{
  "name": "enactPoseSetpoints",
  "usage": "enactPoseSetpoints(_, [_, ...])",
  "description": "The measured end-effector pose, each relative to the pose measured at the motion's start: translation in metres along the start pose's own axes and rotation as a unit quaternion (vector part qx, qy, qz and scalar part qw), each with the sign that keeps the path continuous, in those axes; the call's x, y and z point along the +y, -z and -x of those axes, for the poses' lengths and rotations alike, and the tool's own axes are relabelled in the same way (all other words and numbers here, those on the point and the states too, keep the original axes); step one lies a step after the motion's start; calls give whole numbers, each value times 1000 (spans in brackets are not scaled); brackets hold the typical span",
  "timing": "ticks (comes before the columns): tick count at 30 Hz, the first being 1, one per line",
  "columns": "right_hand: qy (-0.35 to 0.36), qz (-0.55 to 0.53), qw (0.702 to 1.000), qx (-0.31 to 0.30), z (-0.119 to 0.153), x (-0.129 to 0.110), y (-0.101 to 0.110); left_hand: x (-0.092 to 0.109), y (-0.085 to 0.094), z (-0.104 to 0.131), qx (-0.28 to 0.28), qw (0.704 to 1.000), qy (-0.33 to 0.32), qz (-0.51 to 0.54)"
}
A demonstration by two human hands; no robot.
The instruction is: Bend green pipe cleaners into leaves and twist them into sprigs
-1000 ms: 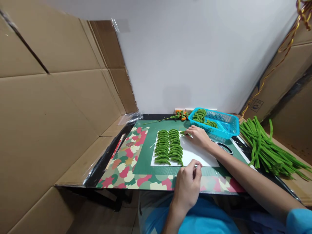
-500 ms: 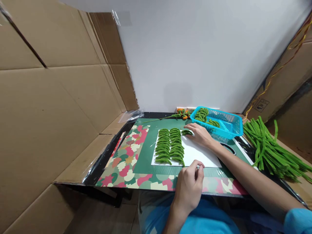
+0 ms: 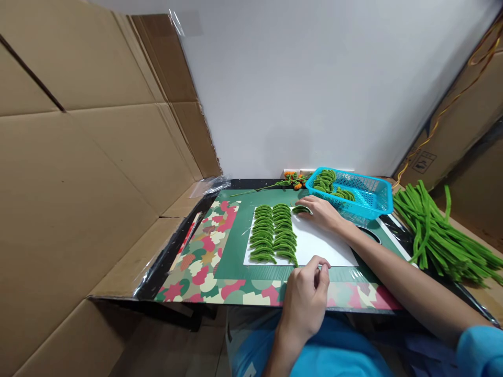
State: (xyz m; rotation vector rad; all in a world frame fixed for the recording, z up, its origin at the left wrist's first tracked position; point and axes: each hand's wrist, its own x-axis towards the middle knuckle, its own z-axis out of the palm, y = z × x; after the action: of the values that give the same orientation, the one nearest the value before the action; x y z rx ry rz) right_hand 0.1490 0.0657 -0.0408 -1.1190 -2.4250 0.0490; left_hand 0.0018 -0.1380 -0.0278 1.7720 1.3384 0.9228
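Observation:
My right hand (image 3: 322, 212) reaches over the top of a white sheet (image 3: 320, 246). Its thumb and fingertips are closed about a curved green pipe-cleaner piece (image 3: 301, 209) at the sheet's upper edge. To the left of that piece, two columns of similar curved green pieces (image 3: 263, 234) lie on the sheet. My left hand (image 3: 304, 298) rests at the near edge of the table, loosely curled, and nothing shows in it. Its folded fingertips are close to the sheet's lower edge.
A blue plastic basket (image 3: 367, 196) with more green pieces stands behind my right hand. Long green pipe cleaners (image 3: 440, 235) lie in a heap at the right. Orange flowers (image 3: 297, 180) on a green stem lie at the back. Cardboard (image 3: 118, 146) walls the left side.
The view has shifted slightly. Both hands keep nearly the same places, and the rows of green pieces look the same.

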Motion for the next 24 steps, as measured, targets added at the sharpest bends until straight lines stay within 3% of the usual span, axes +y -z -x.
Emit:
enactPoseSetpoints(12, [15,-8,1000,-6,-2,10,8,-1,0,-1,-2,1000,-9,-11])
enactPoseSetpoints(24, [55,11,998,41,-10,10,2,-1,1,-1,-4,1000,1,-10])
